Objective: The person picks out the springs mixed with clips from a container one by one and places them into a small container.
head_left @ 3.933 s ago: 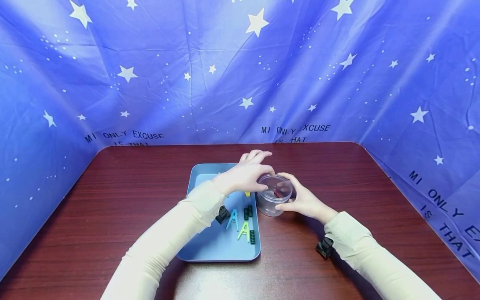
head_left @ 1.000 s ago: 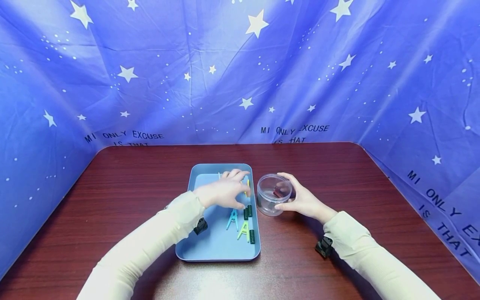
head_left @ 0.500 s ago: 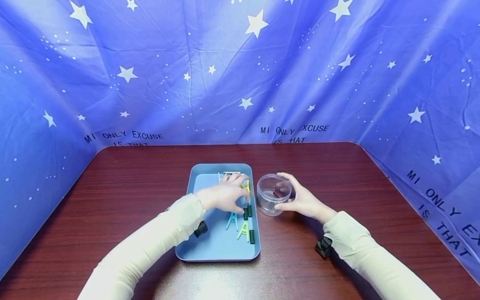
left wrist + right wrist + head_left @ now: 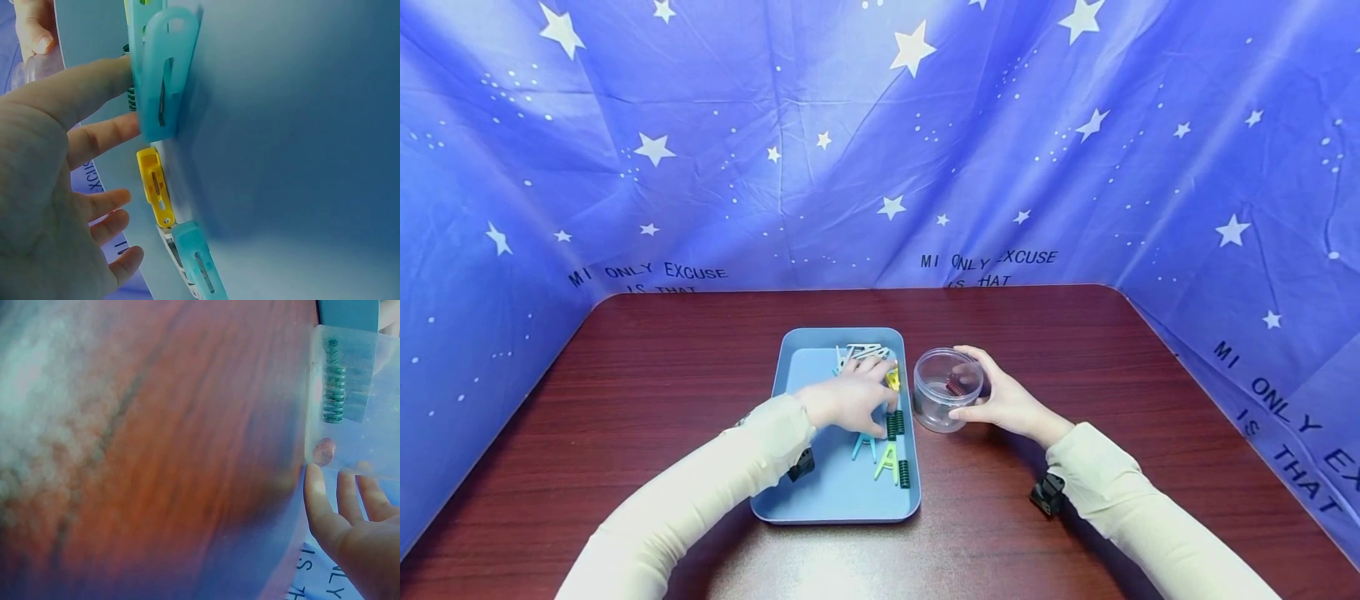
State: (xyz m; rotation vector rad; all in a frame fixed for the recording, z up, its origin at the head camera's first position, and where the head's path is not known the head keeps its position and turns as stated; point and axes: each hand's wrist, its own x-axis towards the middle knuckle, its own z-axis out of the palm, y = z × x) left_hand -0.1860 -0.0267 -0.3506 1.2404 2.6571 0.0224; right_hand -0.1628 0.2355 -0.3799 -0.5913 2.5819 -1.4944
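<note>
By the right hand (image 4: 1009,402) a clear jar (image 4: 932,408) is gripped between thumb and fingers on the bench (image 4: 1075,350); the left hand (image 4: 850,402) is held spread over the tray (image 4: 820,500), thumb and forefinger apart. Two dark green springs (image 4: 892,428) are placed side by side at those two fingertips; whether either is touched cannot be told. Because the blue clip (image 4: 865,448) is set so near the left thumb, it could be nudged or caught instead, and a spring pinched off-centre might be rolled away. In the left wrist view the fingertips are partly hidden by a blue clip; only in the head view is a red spring (image 4: 955,385) plainly shown inside the jar, beside the right fingers.
</note>
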